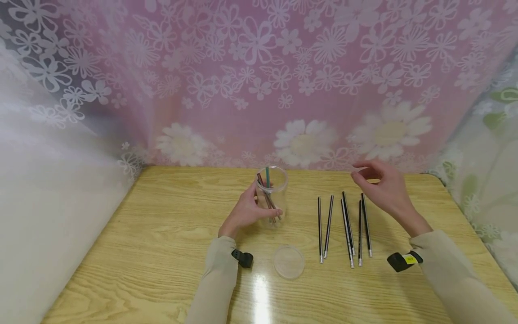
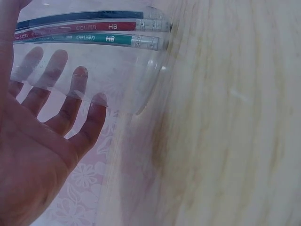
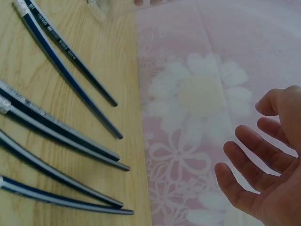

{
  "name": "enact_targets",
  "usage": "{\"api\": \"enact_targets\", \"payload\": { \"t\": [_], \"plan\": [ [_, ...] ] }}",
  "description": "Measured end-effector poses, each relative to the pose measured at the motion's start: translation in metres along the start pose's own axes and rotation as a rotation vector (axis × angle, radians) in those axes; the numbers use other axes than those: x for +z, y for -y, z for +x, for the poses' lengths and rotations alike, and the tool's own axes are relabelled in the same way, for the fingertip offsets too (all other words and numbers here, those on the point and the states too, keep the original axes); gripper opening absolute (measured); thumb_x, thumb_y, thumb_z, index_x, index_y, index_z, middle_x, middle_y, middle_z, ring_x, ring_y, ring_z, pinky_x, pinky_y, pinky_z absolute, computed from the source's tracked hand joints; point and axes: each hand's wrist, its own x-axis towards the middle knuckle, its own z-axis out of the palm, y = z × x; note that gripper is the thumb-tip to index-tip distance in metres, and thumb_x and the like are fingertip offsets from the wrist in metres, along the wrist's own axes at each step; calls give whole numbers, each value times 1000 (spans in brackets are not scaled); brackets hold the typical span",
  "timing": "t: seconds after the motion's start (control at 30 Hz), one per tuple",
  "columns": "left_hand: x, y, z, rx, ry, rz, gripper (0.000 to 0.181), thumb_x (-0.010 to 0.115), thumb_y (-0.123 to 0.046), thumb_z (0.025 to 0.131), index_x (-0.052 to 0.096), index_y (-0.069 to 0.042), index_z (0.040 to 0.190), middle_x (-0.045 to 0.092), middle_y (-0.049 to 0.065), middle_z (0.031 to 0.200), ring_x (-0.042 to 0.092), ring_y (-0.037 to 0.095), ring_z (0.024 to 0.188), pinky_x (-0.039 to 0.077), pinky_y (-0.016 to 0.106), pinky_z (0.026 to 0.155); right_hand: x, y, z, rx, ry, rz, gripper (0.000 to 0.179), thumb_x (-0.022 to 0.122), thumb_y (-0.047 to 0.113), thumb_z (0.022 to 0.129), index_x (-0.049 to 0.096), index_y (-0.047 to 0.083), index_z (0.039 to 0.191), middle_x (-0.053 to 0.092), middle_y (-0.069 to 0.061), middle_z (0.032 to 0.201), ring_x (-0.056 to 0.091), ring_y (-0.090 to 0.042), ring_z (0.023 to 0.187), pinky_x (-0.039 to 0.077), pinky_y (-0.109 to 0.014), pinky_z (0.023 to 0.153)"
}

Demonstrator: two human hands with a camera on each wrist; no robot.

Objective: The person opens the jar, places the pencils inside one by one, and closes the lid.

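My left hand (image 1: 252,208) grips a clear plastic jar (image 1: 279,198) around its side, thumb across the front. Inside lean a few pencils (image 1: 267,177); the left wrist view shows a red pencil (image 2: 89,27), a green pencil (image 2: 94,38) and a dark blue pencil (image 2: 94,18), eraser ends at the bottom. Raised at the right, my right hand (image 1: 382,184) has nothing in it, its fingers loosely bent. Just below and left of it lie several dark striped pencils (image 1: 346,225) in loose groups, their silver-banded ends towards me.
A clear round lid (image 1: 289,262) lies flat on the wooden table (image 1: 162,252), in front of the jar. Behind the table's far edge hangs a pink flowered curtain (image 1: 226,103), and pale sheets (image 1: 52,189) flank both sides.
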Motion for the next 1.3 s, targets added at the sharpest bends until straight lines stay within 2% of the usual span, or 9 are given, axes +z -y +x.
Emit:
{"api": "enact_targets", "payload": {
  "t": [0.2,0.4,0.7,0.8,0.9,0.97,1.03,1.17,1.3],
  "plan": [
    [0,0,-1,2,5,7,79,91,-40,76,51,-29,144,54,-4,145,50,31,137,43,62,108,-1,-13,-8,31,-2,-30,31,66,29,101,70,11,126,75,-18,106,51,23,81,47,-12,67],
    [0,-1,-1,6,8,-1,78,91,-38,77,51,-31,144,54,-5,145,50,31,136,44,62,107,-3,-25,-15,71,4,-57,33,65,32,101,70,12,127,76,-19,104,49,24,79,47,-18,64],
    [0,-1,-1,7,6,14,83,90,-39,77,50,-23,148,51,-2,148,49,35,138,42,64,108,3,-47,-23,91,7,-82,33,66,32,100,70,9,125,76,-20,101,49,24,76,48,-16,62],
    [0,-1,-1,9,7,14,82,90,-39,78,50,-24,148,51,-2,148,50,34,137,43,63,107,5,-54,-25,107,15,-95,35,65,32,101,69,8,125,76,-21,101,56,15,77,49,-17,61],
    [0,-1,-1,9,1,9,80,91,-39,77,51,-28,146,53,-3,146,51,32,135,43,63,107,7,-59,-27,120,39,-99,37,64,31,101,68,5,127,74,-23,103,69,-10,82,51,-22,62],
    [0,-1,-1,7,-2,8,79,91,-40,76,51,-31,144,54,-4,144,52,31,135,43,62,107,9,-63,-28,134,56,-96,38,64,31,102,66,4,128,73,-24,104,72,-30,88,52,-24,61],
    [0,-1,-1,3,-7,9,78,91,-42,76,51,-34,142,55,-4,143,52,30,135,43,62,107,10,-67,-28,144,69,-91,39,63,30,102,65,2,129,72,-26,105,71,-41,93,53,-26,60],
    [0,-2,-1,0,-8,17,78,91,-44,76,51,-34,143,55,-3,144,52,30,136,43,62,108,11,-74,-28,172,96,-97,42,63,28,102,63,-2,131,71,-29,105,70,-43,92,53,-27,55],
    [0,-1,-1,3,-7,16,77,91,-44,76,51,-38,141,54,-3,143,52,28,134,43,61,108,12,-82,-26,228,178,-115,46,62,27,102,58,-6,134,70,-29,107,71,-29,77,53,-30,54]
  ]
}}
